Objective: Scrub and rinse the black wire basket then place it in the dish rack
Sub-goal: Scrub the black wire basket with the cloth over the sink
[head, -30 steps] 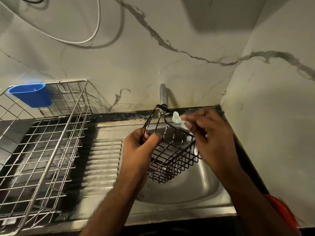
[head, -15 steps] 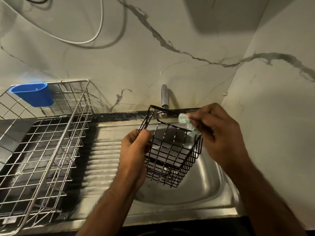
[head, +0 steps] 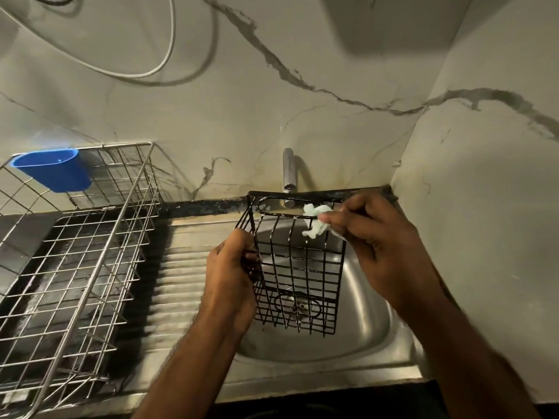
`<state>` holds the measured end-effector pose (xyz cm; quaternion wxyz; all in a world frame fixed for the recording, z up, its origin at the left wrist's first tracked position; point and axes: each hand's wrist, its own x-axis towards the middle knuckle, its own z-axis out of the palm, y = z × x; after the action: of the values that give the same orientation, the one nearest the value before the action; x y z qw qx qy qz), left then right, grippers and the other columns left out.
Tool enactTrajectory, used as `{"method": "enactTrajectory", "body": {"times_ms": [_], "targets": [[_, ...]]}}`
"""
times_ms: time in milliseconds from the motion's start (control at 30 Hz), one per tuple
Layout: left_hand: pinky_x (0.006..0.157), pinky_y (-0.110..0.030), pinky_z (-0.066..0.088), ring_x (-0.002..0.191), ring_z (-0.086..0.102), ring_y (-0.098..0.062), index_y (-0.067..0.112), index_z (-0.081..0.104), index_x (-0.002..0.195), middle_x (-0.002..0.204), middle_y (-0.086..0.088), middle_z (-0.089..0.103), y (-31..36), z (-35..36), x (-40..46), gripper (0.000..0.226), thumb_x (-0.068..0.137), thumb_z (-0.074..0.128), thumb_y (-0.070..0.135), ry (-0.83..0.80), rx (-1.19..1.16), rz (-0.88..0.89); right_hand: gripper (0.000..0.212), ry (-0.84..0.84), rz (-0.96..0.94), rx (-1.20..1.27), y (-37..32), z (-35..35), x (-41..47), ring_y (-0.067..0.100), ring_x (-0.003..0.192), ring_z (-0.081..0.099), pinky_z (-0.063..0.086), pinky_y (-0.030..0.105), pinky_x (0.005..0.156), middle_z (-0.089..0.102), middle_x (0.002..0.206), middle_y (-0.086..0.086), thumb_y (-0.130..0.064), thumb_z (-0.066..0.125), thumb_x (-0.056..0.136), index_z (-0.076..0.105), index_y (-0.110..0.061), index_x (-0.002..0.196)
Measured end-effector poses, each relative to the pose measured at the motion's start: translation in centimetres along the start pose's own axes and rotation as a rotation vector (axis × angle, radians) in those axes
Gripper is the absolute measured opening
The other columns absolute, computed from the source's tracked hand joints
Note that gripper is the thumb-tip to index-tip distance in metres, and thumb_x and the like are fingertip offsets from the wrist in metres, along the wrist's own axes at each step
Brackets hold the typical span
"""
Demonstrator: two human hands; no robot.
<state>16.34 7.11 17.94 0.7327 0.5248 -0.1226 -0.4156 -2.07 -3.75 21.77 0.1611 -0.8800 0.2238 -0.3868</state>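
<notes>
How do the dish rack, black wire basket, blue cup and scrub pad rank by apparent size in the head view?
1. dish rack, largest
2. black wire basket
3. blue cup
4. scrub pad, smallest, partly hidden by the right hand

The basket is held nearer the camera, which may enlarge it.

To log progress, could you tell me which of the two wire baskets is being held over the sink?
The small black wire basket; the large silver wire dish rack sits untouched on the counter.
</notes>
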Motion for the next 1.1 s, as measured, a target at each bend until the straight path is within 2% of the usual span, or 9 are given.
{"method": "enactTrajectory", "body": {"times_ms": [100, 200, 300, 433, 633, 767, 867, 967, 1100], "targets": [[0.061, -0.03, 0.029, 0.061, 0.038, -0.009, 0.025, 0.053, 0.064, 0.066, 0.004, 0.042, -0.1, -0.1, 0.1, 0.023, 0.083, 0.06, 0.014, 0.0, -0.011, -0.006, 0.031, 0.066, 0.1, 0.044, 0.9, -0.5, -0.4, 0.004, 0.094, 0.058, 0.04, 0.005, 0.086, 0.057, 0.101, 0.0, 0.006, 0.069, 0.087, 0.073, -0.007, 0.115], [0.063, -0.032, 0.032, 0.064, 0.041, -0.011, 0.024, 0.055, 0.07, 0.07, 0.003, 0.047, -0.2, -0.2, 0.4, 0.013, 0.073, 0.067, 0.022, -0.002, -0.024, -0.025, 0.027, 0.133, 0.163, 0.029, 0.8, -0.7, -0.2, 0.002, 0.097, 0.06, 0.043, 0.008, 0.089, 0.06, 0.101, 0.0, 0.005, 0.069, 0.087, 0.074, -0.006, 0.111], [0.061, -0.03, 0.031, 0.061, 0.04, -0.009, 0.024, 0.053, 0.068, 0.064, 0.007, 0.045, -0.6, 0.1, 0.4, 0.021, 0.084, 0.063, 0.015, 0.004, -0.041, -0.03, 0.026, 0.129, 0.106, 0.082, -1.1, -0.3, 0.3, 0.009, 0.098, 0.061, 0.049, 0.016, 0.091, 0.06, 0.105, -0.001, -0.002, 0.066, 0.089, 0.074, -0.009, 0.113], [0.058, -0.027, 0.032, 0.057, 0.041, -0.008, 0.023, 0.052, 0.07, 0.062, 0.007, 0.046, -0.4, 0.7, 0.2, 0.024, 0.089, 0.06, 0.01, 0.045, -0.074, -0.039, 0.034, 0.019, -0.031, -0.053, -1.5, 0.5, 0.2, 0.006, 0.1, 0.054, 0.041, 0.008, 0.091, 0.055, 0.109, -0.005, -0.004, 0.063, 0.088, 0.072, -0.016, 0.118], [0.059, -0.029, 0.026, 0.056, 0.035, -0.01, 0.025, 0.052, 0.058, 0.058, 0.008, 0.041, 0.3, 0.0, 0.2, 0.032, 0.088, 0.055, 0.014, 0.085, -0.193, -0.125, 0.032, 0.079, 0.162, 0.021, 1.9, 0.9, -1.0, 0.008, 0.096, 0.058, 0.041, 0.007, 0.088, 0.058, 0.103, 0.002, 0.005, 0.069, 0.086, 0.074, -0.011, 0.113], [0.061, -0.031, 0.029, 0.059, 0.034, -0.012, 0.026, 0.049, 0.057, 0.063, 0.007, 0.04, 0.4, -0.1, 0.5, 0.024, 0.079, 0.057, 0.026, 0.068, -0.268, -0.203, 0.026, 0.102, 0.294, 0.045, 1.4, 2.3, -2.1, 0.009, 0.106, 0.06, 0.045, 0.012, 0.091, 0.062, 0.114, -0.006, -0.016, 0.066, 0.093, 0.07, -0.022, 0.118], [0.061, -0.031, 0.028, 0.057, 0.034, -0.012, 0.028, 0.046, 0.061, 0.062, 0.007, 0.04, 0.1, 0.0, 0.5, 0.022, 0.082, 0.054, 0.027, 0.066, -0.278, -0.215, 0.018, 0.255, 0.373, 0.091, 0.2, 2.3, -1.7, 0.003, 0.099, 0.061, 0.043, 0.003, 0.082, 0.063, 0.112, -0.001, -0.02, 0.065, 0.094, 0.07, -0.016, 0.111], [0.059, -0.029, 0.028, 0.056, 0.035, -0.011, 0.029, 0.044, 0.069, 0.062, 0.008, 0.039, -0.4, 0.0, 0.5, 0.018, 0.084, 0.054, 0.028, 0.035, -0.264, -0.22, 0.016, 0.368, 0.31, 0.101, -1.3, 1.7, -0.4, 0.004, 0.097, 0.06, 0.044, 0.004, 0.08, 0.062, 0.109, 0.006, -0.016, 0.063, 0.096, 0.069, -0.008, 0.108], [0.059, -0.029, 0.027, 0.054, 0.035, -0.011, 0.029, 0.042, 0.066, 0.063, 0.007, 0.037, -0.7, 0.4, 0.3, 0.02, 0.082, 0.053, 0.027, 0.043, -0.291, -0.217, 0.033, 0.193, 0.154, 0.091, -2.2, 2.0, 0.4, 0.002, 0.105, 0.057, 0.044, 0.007, 0.088, 0.058, 0.117, 0.0, -0.009, 0.059, 0.096, 0.065, -0.016, 0.128]]}}
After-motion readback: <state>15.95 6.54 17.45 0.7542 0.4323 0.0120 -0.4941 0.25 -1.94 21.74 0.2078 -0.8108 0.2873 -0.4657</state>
